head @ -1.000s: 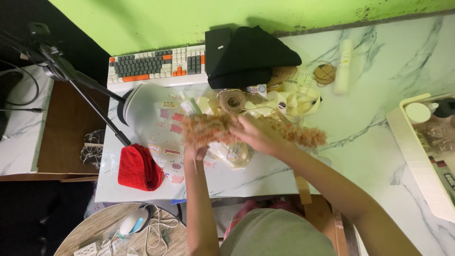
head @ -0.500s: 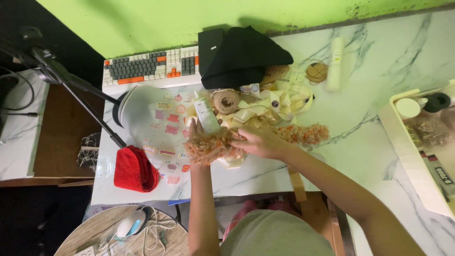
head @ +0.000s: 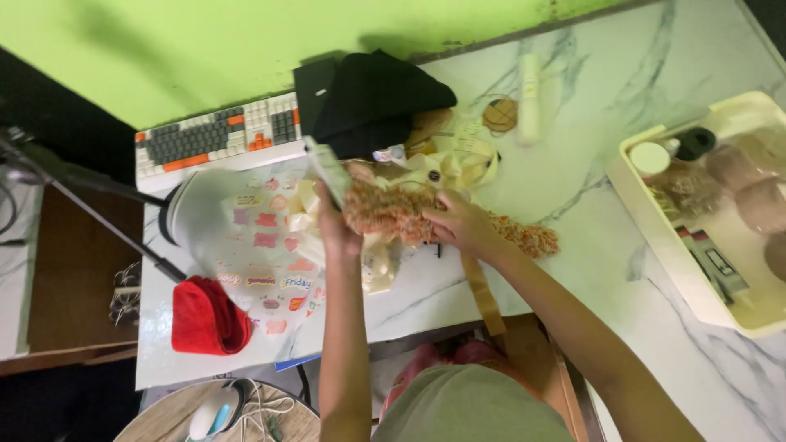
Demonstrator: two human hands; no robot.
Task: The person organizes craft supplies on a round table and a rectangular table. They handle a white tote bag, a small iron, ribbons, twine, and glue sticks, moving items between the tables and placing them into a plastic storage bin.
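Observation:
My left hand [head: 337,229] and my right hand [head: 458,225] both grip a fluffy orange-brown strip of fuzzy material [head: 391,211] above the white marble table [head: 589,147]. The strip's loose end [head: 530,237] trails to the right on the table. A cream ribbon [head: 372,266] lies under my hands, and a tan strap [head: 483,295] hangs off the table's near edge. A flat pale-green packet [head: 327,168] stands up by my left hand's fingers.
A keyboard [head: 217,139] lies at the back left beside a black cloth bag [head: 372,102]. A clear sticker sheet [head: 262,245] and a red cloth [head: 209,317] lie left. A cream tray [head: 712,213] with round items stands right. A white tube [head: 530,98] rests far back.
The view has shifted, so everything sits further right. My hands have kept hold of the fuzzy strip and bunched it closer together; the left hand has risen toward the packet.

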